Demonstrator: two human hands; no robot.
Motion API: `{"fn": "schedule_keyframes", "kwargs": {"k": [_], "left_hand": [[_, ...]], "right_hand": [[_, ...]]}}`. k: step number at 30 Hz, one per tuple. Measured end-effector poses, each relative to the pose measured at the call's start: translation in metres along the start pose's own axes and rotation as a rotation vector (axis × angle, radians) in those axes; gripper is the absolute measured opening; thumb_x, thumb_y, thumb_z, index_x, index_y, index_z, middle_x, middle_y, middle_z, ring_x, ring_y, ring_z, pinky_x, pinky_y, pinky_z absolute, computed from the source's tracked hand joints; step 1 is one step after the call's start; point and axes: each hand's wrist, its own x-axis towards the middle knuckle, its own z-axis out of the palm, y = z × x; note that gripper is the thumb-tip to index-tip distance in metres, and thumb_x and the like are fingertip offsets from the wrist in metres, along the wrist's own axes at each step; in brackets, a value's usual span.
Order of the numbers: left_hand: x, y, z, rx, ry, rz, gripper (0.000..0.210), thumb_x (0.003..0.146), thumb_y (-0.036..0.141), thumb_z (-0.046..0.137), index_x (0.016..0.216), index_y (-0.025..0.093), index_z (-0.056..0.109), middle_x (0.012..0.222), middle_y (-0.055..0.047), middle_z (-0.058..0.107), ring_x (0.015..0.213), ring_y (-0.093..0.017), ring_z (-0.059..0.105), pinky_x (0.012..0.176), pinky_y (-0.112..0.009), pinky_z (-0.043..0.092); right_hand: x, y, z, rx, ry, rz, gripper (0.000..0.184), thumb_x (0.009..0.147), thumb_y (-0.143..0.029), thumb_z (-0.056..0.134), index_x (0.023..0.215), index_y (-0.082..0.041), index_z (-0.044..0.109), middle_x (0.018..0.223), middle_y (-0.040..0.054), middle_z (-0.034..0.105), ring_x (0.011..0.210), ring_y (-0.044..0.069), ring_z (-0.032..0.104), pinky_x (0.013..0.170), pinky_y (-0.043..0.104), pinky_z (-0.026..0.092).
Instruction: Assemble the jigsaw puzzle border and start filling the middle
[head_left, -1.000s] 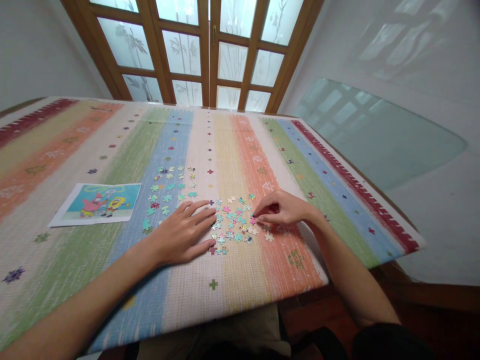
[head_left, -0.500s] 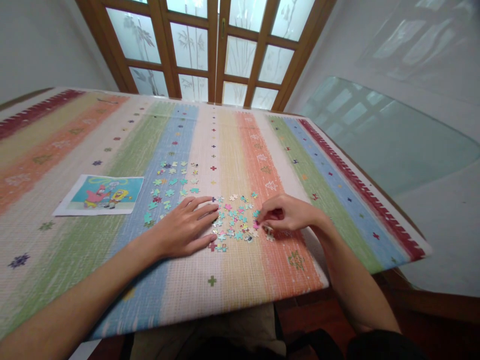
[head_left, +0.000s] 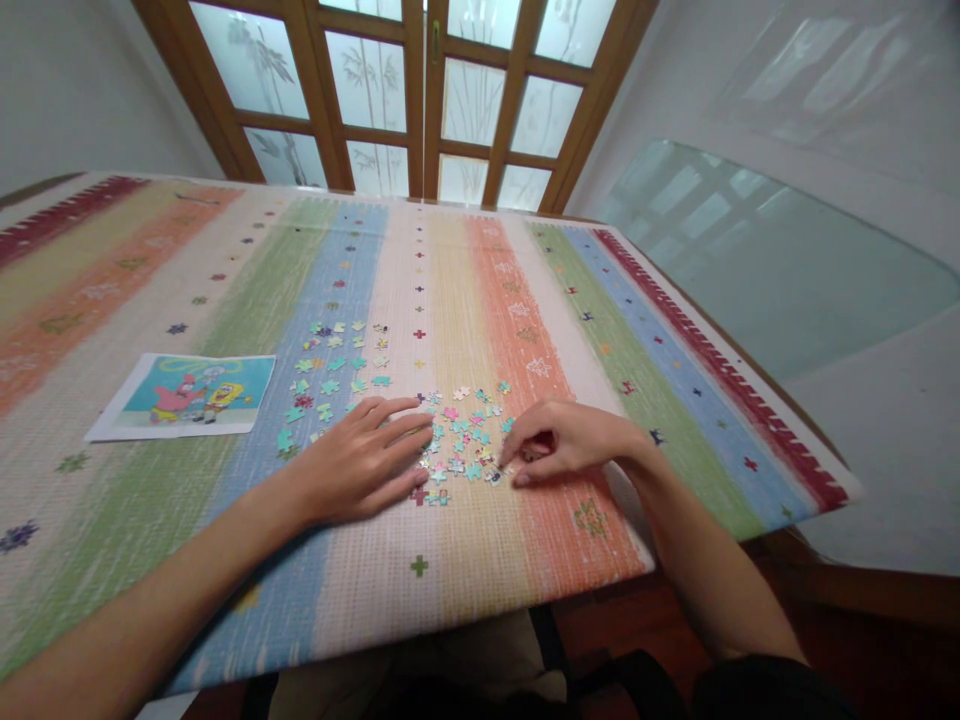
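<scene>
My left hand (head_left: 367, 458) lies flat on the tablecloth with its fingers spread, their tips at the left edge of a cluster of loose jigsaw puzzle pieces (head_left: 474, 470). At the cluster's right edge, my right hand (head_left: 566, 440) is curled with thumb and forefinger close together at a puzzle piece, which the fingers mostly hide. The pieces are small, mostly teal with some pink and yellow. Beyond my left hand, more puzzle pieces (head_left: 336, 364) lie spaced out in rough rows on the blue stripe.
A printed cartoon picture (head_left: 202, 392) lies on the left of the table. The striped tablecloth (head_left: 480, 560) covers the table, whose front edge is close to my body. A wooden door with frosted panes (head_left: 375, 90) stands behind, and a pale wall (head_left: 847, 120) is on the right.
My right hand has shifted slightly left and down, covering pieces that showed by its fingertips. The left hand rests in the same place. The view has shifted a little.
</scene>
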Motion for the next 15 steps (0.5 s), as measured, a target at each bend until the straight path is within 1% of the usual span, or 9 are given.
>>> {"fn": "schedule_keyframes", "kwargs": {"k": [4, 8, 12, 15], "left_hand": [[0.003, 0.007, -0.004, -0.020, 0.063, 0.010, 0.027, 0.105, 0.029, 0.052, 0.126, 0.016, 0.061, 0.123, -0.012, 0.073, 0.120, -0.030, 0.062, 0.099, -0.045, 0.051], [0.006, 0.013, -0.005, -0.015, 0.131, 0.020, 0.024, 0.101, 0.023, 0.057, 0.124, 0.018, 0.062, 0.116, -0.009, 0.075, 0.112, -0.027, 0.064, 0.094, -0.041, 0.051], [0.005, 0.014, -0.006, -0.013, 0.169, 0.017, 0.030, 0.098, 0.017, 0.059, 0.129, 0.021, 0.060, 0.110, -0.005, 0.076, 0.105, -0.024, 0.065, 0.091, -0.038, 0.051], [0.005, 0.013, -0.008, -0.007, 0.189, 0.028, 0.029, 0.098, 0.015, 0.059, 0.126, 0.019, 0.061, 0.105, -0.005, 0.076, 0.099, -0.023, 0.065, 0.086, -0.037, 0.052]], "right_hand": [[0.010, -0.007, 0.012, -0.070, 0.026, -0.004, 0.027, 0.090, -0.038, 0.079, 0.102, -0.014, 0.082, 0.060, -0.0033, 0.062, 0.053, 0.009, 0.054, 0.054, 0.022, 0.037], [0.014, -0.010, 0.020, -0.186, 0.068, -0.035, 0.020, 0.091, -0.034, 0.079, 0.096, -0.015, 0.083, 0.062, -0.0006, 0.067, 0.054, 0.010, 0.055, 0.056, 0.024, 0.036], [0.014, -0.010, 0.023, -0.257, 0.049, -0.044, 0.012, 0.092, -0.028, 0.076, 0.096, -0.018, 0.082, 0.070, 0.0023, 0.074, 0.059, 0.012, 0.059, 0.059, 0.025, 0.037], [0.014, -0.012, 0.023, -0.286, 0.027, -0.053, 0.015, 0.096, -0.028, 0.070, 0.093, -0.018, 0.081, 0.069, 0.0019, 0.074, 0.058, 0.012, 0.057, 0.059, 0.025, 0.035]]}}
